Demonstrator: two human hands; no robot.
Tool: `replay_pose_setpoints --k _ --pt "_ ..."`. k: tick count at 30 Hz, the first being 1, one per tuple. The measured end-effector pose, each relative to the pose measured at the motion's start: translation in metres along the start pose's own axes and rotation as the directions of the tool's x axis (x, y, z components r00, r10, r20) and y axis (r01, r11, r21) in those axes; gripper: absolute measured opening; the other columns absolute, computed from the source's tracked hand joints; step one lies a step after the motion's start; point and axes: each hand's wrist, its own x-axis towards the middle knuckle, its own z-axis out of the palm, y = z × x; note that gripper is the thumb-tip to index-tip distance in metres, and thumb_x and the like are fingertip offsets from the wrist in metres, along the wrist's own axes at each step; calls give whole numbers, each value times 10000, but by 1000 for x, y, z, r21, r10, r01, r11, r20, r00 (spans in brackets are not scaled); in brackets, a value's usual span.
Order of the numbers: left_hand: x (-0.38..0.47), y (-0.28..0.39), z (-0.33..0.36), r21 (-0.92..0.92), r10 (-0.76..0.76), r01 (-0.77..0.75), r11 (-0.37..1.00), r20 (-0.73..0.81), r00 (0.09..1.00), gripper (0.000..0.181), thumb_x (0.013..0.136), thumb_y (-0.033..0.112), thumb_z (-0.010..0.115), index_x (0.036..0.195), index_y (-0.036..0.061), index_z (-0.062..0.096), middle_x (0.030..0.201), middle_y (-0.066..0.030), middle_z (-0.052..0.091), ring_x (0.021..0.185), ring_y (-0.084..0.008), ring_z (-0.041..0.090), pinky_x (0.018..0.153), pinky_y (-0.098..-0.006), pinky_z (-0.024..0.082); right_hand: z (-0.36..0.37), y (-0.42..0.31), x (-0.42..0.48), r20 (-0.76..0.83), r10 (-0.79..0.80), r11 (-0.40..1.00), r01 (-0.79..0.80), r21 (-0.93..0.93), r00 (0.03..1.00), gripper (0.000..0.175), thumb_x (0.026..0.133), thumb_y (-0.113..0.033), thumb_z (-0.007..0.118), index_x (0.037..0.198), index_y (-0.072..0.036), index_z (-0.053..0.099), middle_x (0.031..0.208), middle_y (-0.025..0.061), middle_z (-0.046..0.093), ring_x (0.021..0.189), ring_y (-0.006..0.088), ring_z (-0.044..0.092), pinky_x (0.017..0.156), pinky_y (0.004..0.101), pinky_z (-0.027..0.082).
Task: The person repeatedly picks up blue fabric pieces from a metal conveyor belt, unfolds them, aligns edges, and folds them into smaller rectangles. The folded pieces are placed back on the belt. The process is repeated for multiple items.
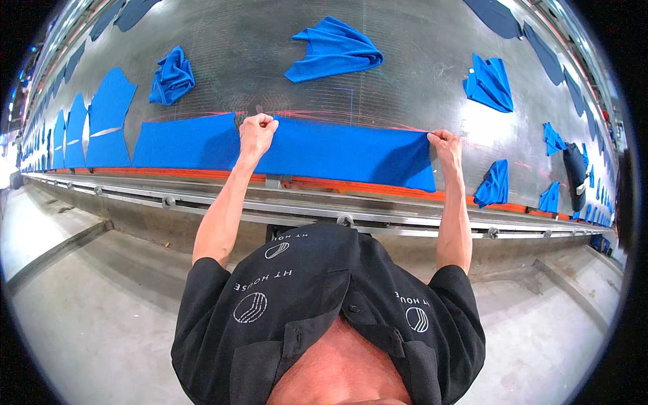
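Note:
A blue fabric panel [344,149] lies along the near edge of the long dark table. My left hand [257,132] pinches its upper left corner between thumb and fingers. At the upper right corner, my right hand [446,144] pinches the cloth in the same way. Left of it lies a second flat blue fabric piece [177,142], its right end close beside my left hand. Farther left, a shaped blue fabric piece [109,111] rests flat near the same edge.
Crumpled blue cloths [336,50] [172,76] [488,83] lie farther back on the dark tabletop [415,66]. Another folded blue cloth [493,185] sits right of my right hand. A metal rail [314,207] runs along the table's near side. Dark fabric pieces [544,53] line the far edge.

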Motion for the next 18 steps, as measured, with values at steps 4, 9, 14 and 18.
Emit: replay_pose_setpoints --k 4,9,14,18 --pt "6 1 3 16 -8 8 1000 14 1000 208 815 191 747 932 20 738 807 -90 727 735 -159 682 706 -315 529 1 3 6 3 10 1000 -10 -14 1000 203 779 -174 734 894 -7 744 725 30 675 701 113 592 672 293 472" --pt "8 2 5 33 -17 16 999 28 999 223 813 209 754 941 27 738 807 -75 724 736 -146 673 704 -312 526 3 6 9 14 37 999 -37 16 999 204 784 -177 733 900 -9 741 744 28 680 711 114 596 676 293 473" --pt "10 1 8 49 -20 19 999 11 1000 223 807 210 758 942 33 740 814 -71 727 744 -147 675 713 -312 527 1 5 9 15 44 999 -44 7 999 199 785 -174 730 898 -10 741 748 32 683 716 118 598 686 292 473" --pt "12 -1 11 31 -31 31 999 9 999 214 803 213 763 930 42 742 814 -65 728 742 -139 672 711 -306 524 1 5 9 1 21 1000 -21 -4 1000 195 781 -171 731 895 -13 744 750 38 688 721 119 603 689 291 474"
